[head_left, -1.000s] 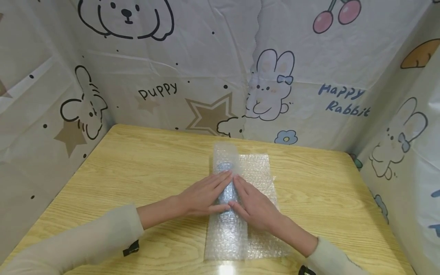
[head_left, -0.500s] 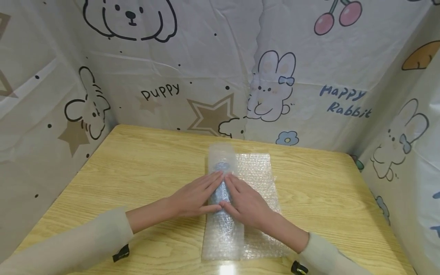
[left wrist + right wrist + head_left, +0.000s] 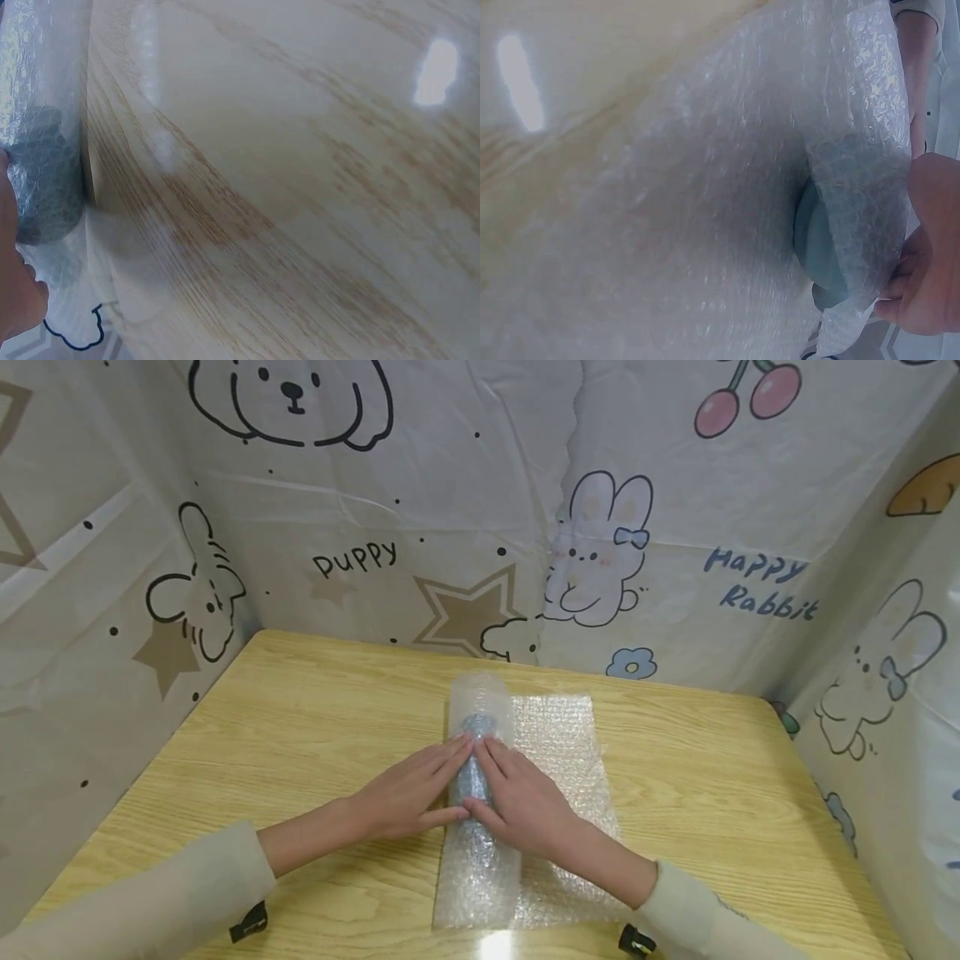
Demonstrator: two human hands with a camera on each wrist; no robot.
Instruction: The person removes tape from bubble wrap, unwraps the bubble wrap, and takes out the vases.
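A blue-green rounded object (image 3: pixel 821 238), partly seen through the plastic, lies inside a folded-over layer of bubble wrap (image 3: pixel 480 877) near the middle of the table. My left hand (image 3: pixel 408 789) lies on the left side of this wrapped bundle, its fingers extended. From the right, my right hand (image 3: pixel 525 797) rests on the bundle with its fingers stretched out too. The fingertips of both hands come together on top. In the right wrist view, one end of the object shows past the edge of the upper layer. The left wrist view catches its darker shape (image 3: pixel 49 180) under the wrap.
A flat part of the bubble wrap sheet (image 3: pixel 562 752) spreads to the right of the bundle. The wood-grain table (image 3: pixel 337 693) has a printed cloth (image 3: pixel 465 468) standing behind it and along both sides. Light glares at the table's front edge.
Both hands and the wrapped bundle have shifted left. More of the flat sheet shows to the right of the bundle. The head view has swung slightly left.
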